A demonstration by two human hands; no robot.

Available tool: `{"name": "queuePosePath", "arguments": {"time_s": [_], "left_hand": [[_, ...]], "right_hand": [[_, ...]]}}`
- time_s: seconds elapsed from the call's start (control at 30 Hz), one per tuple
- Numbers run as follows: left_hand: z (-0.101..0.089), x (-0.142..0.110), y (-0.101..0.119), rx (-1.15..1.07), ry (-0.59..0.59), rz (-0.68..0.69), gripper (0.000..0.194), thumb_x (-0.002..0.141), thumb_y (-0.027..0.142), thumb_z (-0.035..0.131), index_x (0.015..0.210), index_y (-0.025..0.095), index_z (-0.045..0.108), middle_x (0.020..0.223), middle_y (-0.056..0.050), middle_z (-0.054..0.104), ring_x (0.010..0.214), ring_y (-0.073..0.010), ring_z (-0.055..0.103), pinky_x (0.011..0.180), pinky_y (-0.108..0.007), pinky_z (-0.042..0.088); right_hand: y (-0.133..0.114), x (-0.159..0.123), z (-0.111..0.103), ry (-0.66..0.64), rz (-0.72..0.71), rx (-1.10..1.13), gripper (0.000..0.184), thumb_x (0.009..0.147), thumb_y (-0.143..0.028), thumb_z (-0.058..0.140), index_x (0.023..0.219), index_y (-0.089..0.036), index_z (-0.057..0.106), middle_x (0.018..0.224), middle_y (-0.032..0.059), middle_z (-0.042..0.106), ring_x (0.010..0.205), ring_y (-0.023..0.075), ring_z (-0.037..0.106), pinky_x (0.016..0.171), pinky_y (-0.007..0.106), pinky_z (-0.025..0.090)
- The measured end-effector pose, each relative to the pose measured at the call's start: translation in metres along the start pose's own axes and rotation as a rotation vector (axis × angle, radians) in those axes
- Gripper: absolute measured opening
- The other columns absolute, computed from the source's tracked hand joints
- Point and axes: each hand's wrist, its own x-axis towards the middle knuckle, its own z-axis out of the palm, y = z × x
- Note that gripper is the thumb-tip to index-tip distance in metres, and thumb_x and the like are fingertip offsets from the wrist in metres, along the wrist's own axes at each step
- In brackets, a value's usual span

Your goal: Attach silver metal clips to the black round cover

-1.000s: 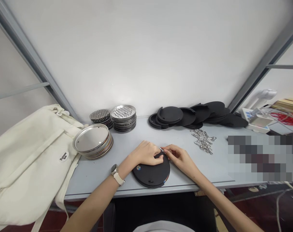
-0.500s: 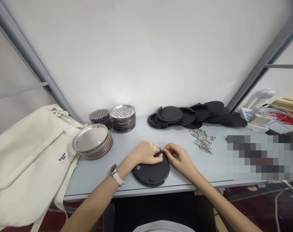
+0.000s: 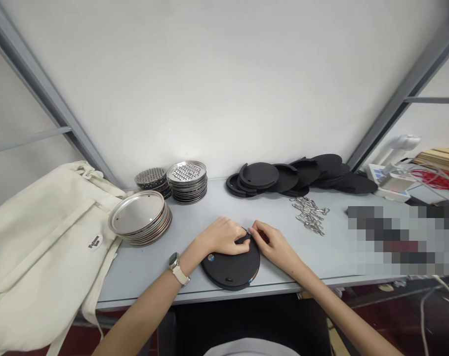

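The L hand [image 3: 224, 236] is resting on top of the round black case [image 3: 229, 269], which is lying flat on the grey table [image 3: 183, 269] at the near edge, in the middle of the scene; its thumb and index are bent around the far rim, so this grip is narrow, holding the case. The R hand [image 3: 271, 241] is pinching w/ thumb and index, also narrow, a small metal piece [image 3: 248, 231] at the same far rim; its exact shape is too small to tell. On the case, a round colourful sticker [image 3: 211, 257] is showing at left, any writing on it unreadable, and a coloured strip is showing along the right edge. The L wrist is wearing a watch [image 3: 174, 260], dial dark. At far left, a cream bag [image 3: 42, 247] is bearing a white oval label [image 3: 95, 243] w/ dark letters in 2 lines, too blurred for reading w/ certainty. Beside the bag, metal plates [image 3: 137, 212] are standing in a stack; behind it, 2 stacks of perforated-looking discs [image 3: 187, 172] are standing by the wall. To the far right, more black cases [image 3: 261, 175] are lying overlapped, and silver clips [image 3: 310, 216] are lying in a loose pile nearer.
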Motion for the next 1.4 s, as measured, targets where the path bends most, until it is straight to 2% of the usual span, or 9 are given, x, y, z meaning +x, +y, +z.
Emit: {"name": "queuePosePath", "arguments": {"time_s": [0.43,0.77,0.97,1.23,1.4], "left_hand": [[0.0023,0.0001,-0.0006,0.020,0.007,-0.020,0.034,0.082,0.037,0.052,0.055,0.016,0.056,0.055,-0.002,0.061,0.048,-0.0117,0.048,0.051,-0.027,0.023],[0.0041,0.0006,-0.0012,0.032,0.018,-0.009,0.034,0.081,0.036,0.052,0.054,0.016,0.056,0.054,-0.001,0.060,0.047,-0.0109,0.046,0.050,-0.028,0.021],[0.0065,0.0006,-0.0026,0.043,0.037,-0.001,0.035,0.081,0.036,0.052,0.052,0.016,0.053,0.051,-0.001,0.059,0.045,-0.0103,0.043,0.049,-0.028,0.020],[0.0045,0.0008,-0.0018,0.034,0.038,-0.002,0.033,0.081,0.035,0.052,0.055,0.016,0.054,0.054,-0.001,0.061,0.047,-0.0107,0.046,0.049,-0.027,0.020],[0.0044,0.0013,-0.0013,0.044,0.026,-0.003,0.034,0.082,0.035,0.052,0.055,0.016,0.056,0.055,-0.002,0.061,0.047,-0.0112,0.047,0.050,-0.028,0.020]], "right_hand": [[-0.0008,0.0018,-0.0018,-0.073,-0.015,-0.017,0.031,0.095,-0.034,0.033,0.067,-0.022,0.039,0.063,-0.0016,0.048,0.060,0.0143,0.047,0.058,0.026,0.034],[-0.0019,0.0030,-0.0005,-0.053,0.000,-0.015,0.030,0.094,-0.030,0.034,0.066,-0.021,0.041,0.062,-0.0012,0.049,0.058,0.0142,0.046,0.057,0.026,0.034],[-0.0019,0.0017,-0.0009,-0.095,0.005,-0.029,0.030,0.095,-0.031,0.034,0.066,-0.021,0.037,0.062,-0.0028,0.047,0.059,0.0130,0.046,0.058,0.024,0.033],[0.0001,0.0018,0.0015,-0.028,0.027,-0.048,0.031,0.094,-0.032,0.036,0.065,-0.020,0.036,0.060,-0.0033,0.044,0.057,0.0122,0.042,0.057,0.024,0.031],[0.0002,0.0032,0.0027,-0.037,0.028,-0.071,0.030,0.094,-0.032,0.035,0.066,-0.020,0.037,0.061,-0.0028,0.046,0.057,0.0126,0.043,0.057,0.024,0.031]]}}
